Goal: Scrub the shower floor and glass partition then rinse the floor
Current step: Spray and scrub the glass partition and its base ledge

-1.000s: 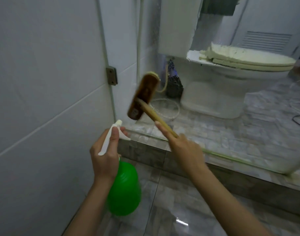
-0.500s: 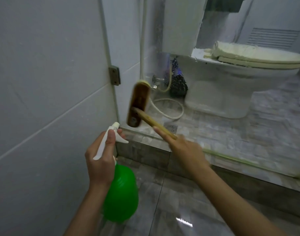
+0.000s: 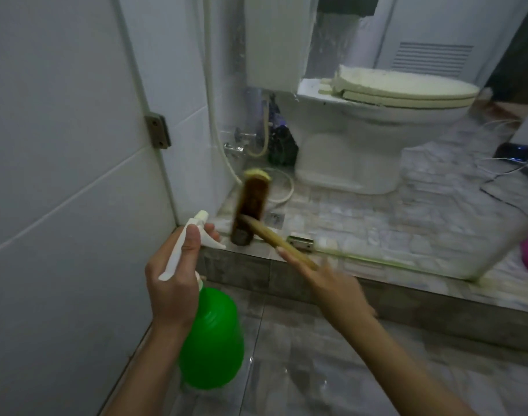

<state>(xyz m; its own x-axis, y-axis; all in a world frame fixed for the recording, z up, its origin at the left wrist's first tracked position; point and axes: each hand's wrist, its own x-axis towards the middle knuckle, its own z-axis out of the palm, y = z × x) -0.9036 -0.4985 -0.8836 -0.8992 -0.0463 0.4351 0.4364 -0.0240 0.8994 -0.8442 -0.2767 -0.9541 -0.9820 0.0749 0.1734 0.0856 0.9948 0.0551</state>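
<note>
I see the left hand (image 3: 172, 283) gripping the white trigger of a round green plastic spray bottle (image 3: 211, 337), just before the grey stone curb (image 3: 238, 271). The right hand (image 3: 331, 289), blurred, grasps a brown wooden long-handled scrub brush (image 3: 252, 205), its head upright by the clear glass partition (image 3: 376, 205) over the curb's left end.

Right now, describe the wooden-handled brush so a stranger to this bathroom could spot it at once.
From the white toilet, drop to the grey stone kerb in front. Over its left end the right hand holds a pale wooden handle ending in a dark brown brush head. The left hand beside it holds a green plastic spray bottle, not wood.
</note>
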